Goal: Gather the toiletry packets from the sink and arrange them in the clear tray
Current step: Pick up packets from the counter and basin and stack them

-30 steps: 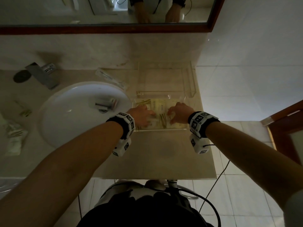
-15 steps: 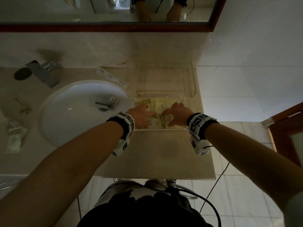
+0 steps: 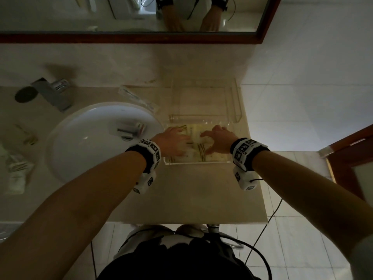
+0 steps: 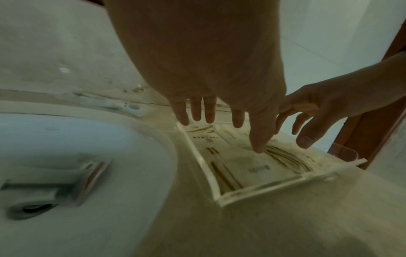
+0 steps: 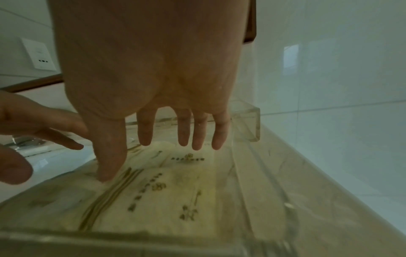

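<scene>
The clear tray (image 3: 197, 163) stands on the counter just right of the white sink (image 3: 80, 150). Cream toiletry packets (image 3: 196, 130) with green print lie flat in it, overlapping. Both hands are spread over them with straight fingers. My left hand (image 3: 174, 140) hovers over the tray's left half, and its thumb tip touches a packet (image 4: 252, 167). My right hand (image 3: 217, 137) is over the right half, thumb pressing down on a packet (image 5: 164, 191). Neither hand holds anything. One more packet (image 3: 131, 129) lies in the sink bowl by the drain.
A taller clear stand (image 3: 203, 98) sits behind the tray against the wall. A wrapped toothbrush (image 3: 139, 100) lies behind the sink, near the tap (image 3: 52, 91). More packets (image 3: 18, 168) lie on the counter left of the sink. The counter edge and a tiled wall are close on the right.
Both hands have straightened out from curled fingers and now lie spread over the packets in the tray. They also reach slightly further toward the wall.
</scene>
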